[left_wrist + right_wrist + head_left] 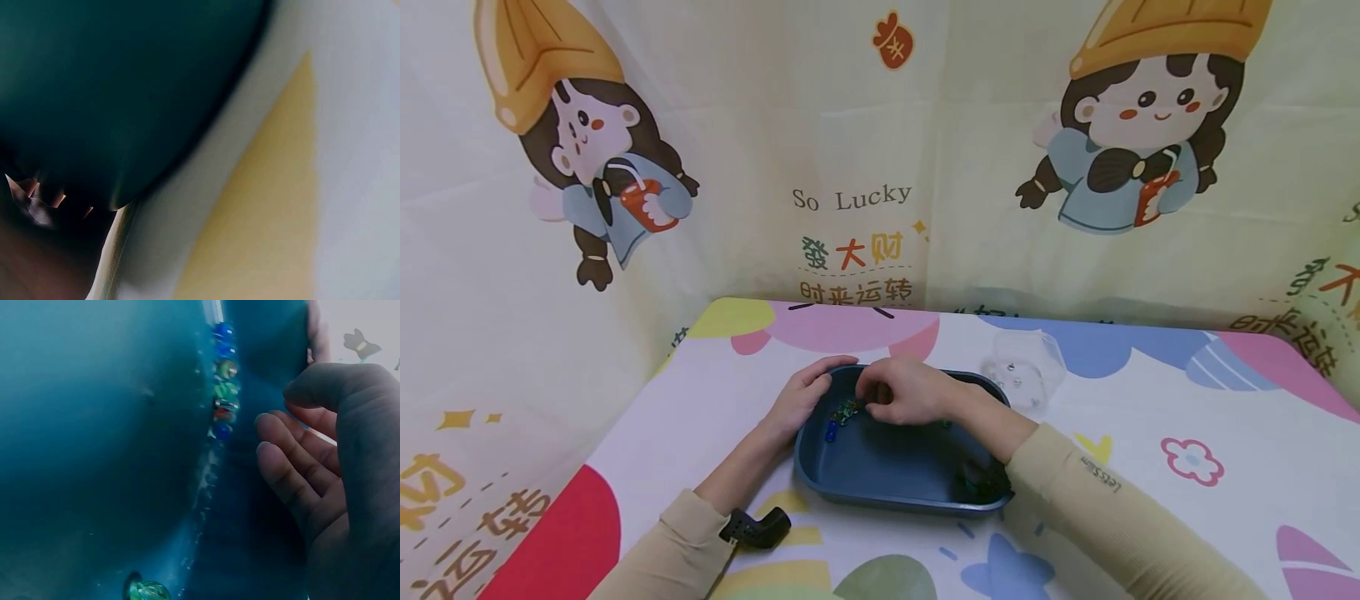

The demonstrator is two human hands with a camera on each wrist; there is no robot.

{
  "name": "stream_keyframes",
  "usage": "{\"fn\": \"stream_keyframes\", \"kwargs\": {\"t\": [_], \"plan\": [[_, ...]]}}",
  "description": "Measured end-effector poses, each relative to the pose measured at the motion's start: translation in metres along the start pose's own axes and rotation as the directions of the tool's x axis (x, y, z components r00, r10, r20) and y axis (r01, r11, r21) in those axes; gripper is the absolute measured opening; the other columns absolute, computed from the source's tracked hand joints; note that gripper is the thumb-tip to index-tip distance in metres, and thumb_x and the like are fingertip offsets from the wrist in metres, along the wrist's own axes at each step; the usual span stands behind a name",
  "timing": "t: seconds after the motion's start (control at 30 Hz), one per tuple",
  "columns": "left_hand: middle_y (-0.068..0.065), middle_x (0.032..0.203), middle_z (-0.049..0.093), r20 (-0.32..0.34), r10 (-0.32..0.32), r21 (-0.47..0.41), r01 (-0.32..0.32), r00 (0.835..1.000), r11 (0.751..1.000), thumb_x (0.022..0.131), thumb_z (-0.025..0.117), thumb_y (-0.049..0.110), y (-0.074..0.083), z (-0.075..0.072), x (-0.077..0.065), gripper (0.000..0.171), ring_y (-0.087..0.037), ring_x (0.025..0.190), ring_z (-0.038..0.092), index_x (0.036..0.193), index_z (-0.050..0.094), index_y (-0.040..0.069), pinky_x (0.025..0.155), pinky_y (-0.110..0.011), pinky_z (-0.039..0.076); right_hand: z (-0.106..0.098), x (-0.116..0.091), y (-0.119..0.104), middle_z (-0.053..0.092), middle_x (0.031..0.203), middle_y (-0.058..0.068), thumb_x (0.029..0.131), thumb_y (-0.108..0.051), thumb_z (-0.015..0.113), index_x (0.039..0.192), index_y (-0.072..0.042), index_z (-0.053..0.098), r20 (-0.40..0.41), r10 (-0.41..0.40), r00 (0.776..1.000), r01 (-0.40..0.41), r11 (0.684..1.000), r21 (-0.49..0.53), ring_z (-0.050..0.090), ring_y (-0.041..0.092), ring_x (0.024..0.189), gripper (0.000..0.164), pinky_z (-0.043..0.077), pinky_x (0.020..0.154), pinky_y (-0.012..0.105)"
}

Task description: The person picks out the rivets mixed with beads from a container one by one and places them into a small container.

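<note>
A dark blue tray (895, 467) with rounded corners sits on the table. Along its left inner edge lies a row of glass marbles (225, 390), blue, green and orange-red. One more green marble (150, 591) lies apart from them. My left hand (801, 400) grips the tray's left rim, thumb on the near side; its other fingers are partly hidden. Over the tray, my right hand (913, 390) is close beside the marble row. In the right wrist view its fingers are loosely bent, thumb apart from the lower fingertips, and no marble shows between them.
A clear plastic container (1026, 371) with several small clear beads or marbles stands behind the tray's right end. Black wrist cameras (760, 528) are on the arms. The table has a patterned cloth (1120, 517), and a printed curtain (970, 167) hangs behind it.
</note>
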State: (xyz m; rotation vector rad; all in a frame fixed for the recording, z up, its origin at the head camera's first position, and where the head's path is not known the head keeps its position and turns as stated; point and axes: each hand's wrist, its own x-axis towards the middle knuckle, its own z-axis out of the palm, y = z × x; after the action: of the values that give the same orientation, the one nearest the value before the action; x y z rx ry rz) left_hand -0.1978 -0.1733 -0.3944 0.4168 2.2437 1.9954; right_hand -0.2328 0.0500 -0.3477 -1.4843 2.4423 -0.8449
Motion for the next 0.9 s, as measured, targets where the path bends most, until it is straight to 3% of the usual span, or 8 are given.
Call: {"fn": "stream_keyframes", "kwargs": {"t": [0.53,0.9], "plan": [[-0.019,0.14,0.056,0.005,-0.022,-0.028,0.022,1.0,0.999,0.103,0.031,0.006,0.002,0.002,0.0,0.045,-0.025,0.117,0.057,0.143,0.052,0.0,0.099,-0.029,0.048,0.011,0.003,0.003,0.066,0.105,0.003,0.091,-0.008,0.069,0.115,-0.005,0.069,0.036,0.005,0.999,-0.007,0.999,0.04,0.061,0.014,0.081,0.024,0.053,0.075,0.023],[-0.019,0.142,0.054,-0.004,-0.015,-0.031,0.015,1.0,0.999,0.103,0.031,0.006,0.001,0.002,-0.001,0.045,-0.026,0.118,0.055,0.142,0.053,-0.001,0.098,-0.026,0.047,0.015,0.007,0.003,0.063,0.107,0.003,0.091,-0.007,0.069,0.118,-0.005,0.067,0.065,0.0,0.998,-0.002,1.0,0.031,0.059,0.009,0.08,0.027,0.051,0.075,0.023]]}}
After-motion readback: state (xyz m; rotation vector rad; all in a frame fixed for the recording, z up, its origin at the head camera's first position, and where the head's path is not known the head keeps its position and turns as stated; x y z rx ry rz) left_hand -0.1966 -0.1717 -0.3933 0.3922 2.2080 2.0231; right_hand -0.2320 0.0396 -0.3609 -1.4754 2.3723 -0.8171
